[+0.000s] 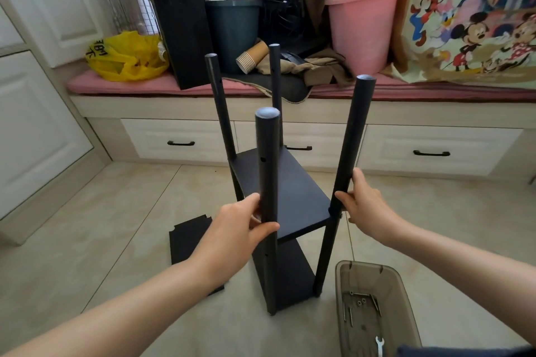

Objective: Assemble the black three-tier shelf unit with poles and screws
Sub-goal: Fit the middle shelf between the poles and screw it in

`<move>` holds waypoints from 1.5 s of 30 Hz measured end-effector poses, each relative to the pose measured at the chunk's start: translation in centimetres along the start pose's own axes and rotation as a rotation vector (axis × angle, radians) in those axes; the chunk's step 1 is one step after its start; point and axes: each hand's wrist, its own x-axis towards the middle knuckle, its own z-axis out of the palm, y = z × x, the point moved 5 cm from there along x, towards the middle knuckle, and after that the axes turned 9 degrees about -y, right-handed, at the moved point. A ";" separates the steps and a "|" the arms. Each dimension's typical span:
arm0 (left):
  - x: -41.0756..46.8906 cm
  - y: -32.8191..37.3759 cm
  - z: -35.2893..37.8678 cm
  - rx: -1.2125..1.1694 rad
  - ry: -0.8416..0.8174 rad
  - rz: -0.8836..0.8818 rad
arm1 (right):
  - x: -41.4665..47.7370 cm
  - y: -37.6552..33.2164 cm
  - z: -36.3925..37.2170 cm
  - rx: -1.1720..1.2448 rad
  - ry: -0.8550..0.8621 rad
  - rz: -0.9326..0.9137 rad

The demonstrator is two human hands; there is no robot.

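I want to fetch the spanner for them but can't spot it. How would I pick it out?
Right of the half-built black shelf unit, a smoky see-through bin stands on the tiled floor. The spanner lies at the bin's near end. Unlike the thin dark screws and tiny nuts farther up, it is pale, flat, with a forked end.

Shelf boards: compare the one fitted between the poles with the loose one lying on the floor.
The fitted board sits raised among the four poles; the loose board lies flat on the tiled floor, joined to nothing. The loose board's notched corners show; the fitted board's meet poles. The left forearm covers part of the loose board; the fitted board shows nearly whole. Both are black flat panels.
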 end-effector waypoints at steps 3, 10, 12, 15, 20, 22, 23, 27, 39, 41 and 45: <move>0.0 1.4 0.9 0.016 -0.018 0.050 | 0.2 0.2 -0.8 0.001 0.022 0.013; -1.1 3.3 3.8 0.032 -0.043 0.130 | 0.7 1.2 -1.5 -0.019 0.048 0.013; -1.1 3.6 4.4 0.030 -0.041 0.144 | 0.8 1.2 -1.7 -0.020 0.053 -0.002; -0.9 4.1 5.0 0.008 -0.040 0.154 | 0.9 1.1 -2.1 -0.016 0.075 -0.009; 0.2 4.1 5.1 -0.083 0.008 0.102 | 0.8 0.8 -2.4 -0.029 0.112 -0.002; 0.8 4.2 5.1 -0.096 0.039 0.083 | 0.7 0.3 -2.7 -0.059 0.083 0.028; 1.0 4.3 5.2 -0.088 0.042 0.082 | 0.6 0.0 -2.8 -0.086 0.060 0.054; 2.3 5.2 5.9 -0.070 0.050 0.090 | -0.3 -1.6 -3.2 -0.222 -0.004 0.145; 3.2 1.3 8.4 -0.308 -0.110 -0.046 | -6.0 -6.1 -3.2 -0.101 -0.287 -0.052; 2.7 -0.6 9.2 -0.415 -0.134 -0.159 | -6.7 -6.2 -2.3 -0.069 -0.351 -0.100; 2.6 -4.2 11.8 -0.555 -0.149 -0.487 | -7.2 -5.6 -1.6 -0.054 -0.355 -0.105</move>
